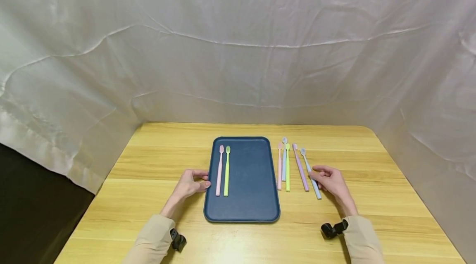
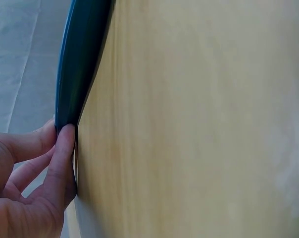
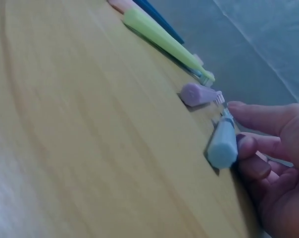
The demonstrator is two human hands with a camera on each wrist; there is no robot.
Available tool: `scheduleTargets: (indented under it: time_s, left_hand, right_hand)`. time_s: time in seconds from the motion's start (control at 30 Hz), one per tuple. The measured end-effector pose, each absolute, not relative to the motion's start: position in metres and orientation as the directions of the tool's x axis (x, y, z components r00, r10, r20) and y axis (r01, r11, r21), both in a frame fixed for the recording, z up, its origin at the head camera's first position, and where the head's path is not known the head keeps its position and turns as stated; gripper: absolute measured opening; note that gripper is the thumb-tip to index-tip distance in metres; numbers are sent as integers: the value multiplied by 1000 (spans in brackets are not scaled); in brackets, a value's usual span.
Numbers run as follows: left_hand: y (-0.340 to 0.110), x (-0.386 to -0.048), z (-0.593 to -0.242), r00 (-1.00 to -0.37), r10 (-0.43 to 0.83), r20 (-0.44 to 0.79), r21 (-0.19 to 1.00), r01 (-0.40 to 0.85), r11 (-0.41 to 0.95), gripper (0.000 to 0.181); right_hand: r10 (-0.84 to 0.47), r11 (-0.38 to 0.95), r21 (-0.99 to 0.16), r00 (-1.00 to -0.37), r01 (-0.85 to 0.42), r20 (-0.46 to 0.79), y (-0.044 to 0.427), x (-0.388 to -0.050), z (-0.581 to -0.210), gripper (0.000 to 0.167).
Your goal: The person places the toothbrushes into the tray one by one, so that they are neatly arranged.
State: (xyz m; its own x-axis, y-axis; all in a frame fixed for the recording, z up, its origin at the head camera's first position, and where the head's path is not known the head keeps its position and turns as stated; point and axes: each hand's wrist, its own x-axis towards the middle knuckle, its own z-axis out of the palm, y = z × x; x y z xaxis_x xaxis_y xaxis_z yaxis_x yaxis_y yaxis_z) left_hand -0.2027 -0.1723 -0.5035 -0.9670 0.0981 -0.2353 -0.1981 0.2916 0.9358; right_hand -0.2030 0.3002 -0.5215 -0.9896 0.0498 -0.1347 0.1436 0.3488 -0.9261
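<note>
One blue toothbrush [image 1: 315, 186], rightmost, at tips of right grip [image 1: 332, 181]

My beige sleeves [image 1: 148, 237] run out at the head view's bottom edge, which also crops the wood-grain table [image 1: 238, 245]. On my left wrist's camera, my left hand [image 2: 33, 183] is cut at the left and the navy tray [image 2: 80, 59] at the top. My right wrist's camera trims my right hand [image 3: 280, 153] and the pink toothbrush [image 3: 121, 5], while the lime-green toothbrush [image 3: 162, 39] hides much of the inner blue toothbrush [image 1: 284, 169]. My fingertips cover part of the outer blue toothbrush [image 1: 316, 190]; whether they grip it, I cannot tell.
</note>
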Motion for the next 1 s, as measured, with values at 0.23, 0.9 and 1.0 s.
scheduleTargets:
  time_s: [0.23,0.9,1.0]
  left_hand:
    - [-173,-202,-503,-966,104,-235,935,-195,297,44]
    - [-172,-203,-505,-966,91,-240,934,-204,294,42]
    - [-172,-202,-504,-966,102,-237,934,-198,297,43]
  right_hand:
    - [60,358,-923,-990,138,-125,298,-203,-521,49]
    - [156,546,-825,-985,149,-74,288,-204,-518,33]
    - [160,562,-813,-984,153,-75,289,-204,-518,32]
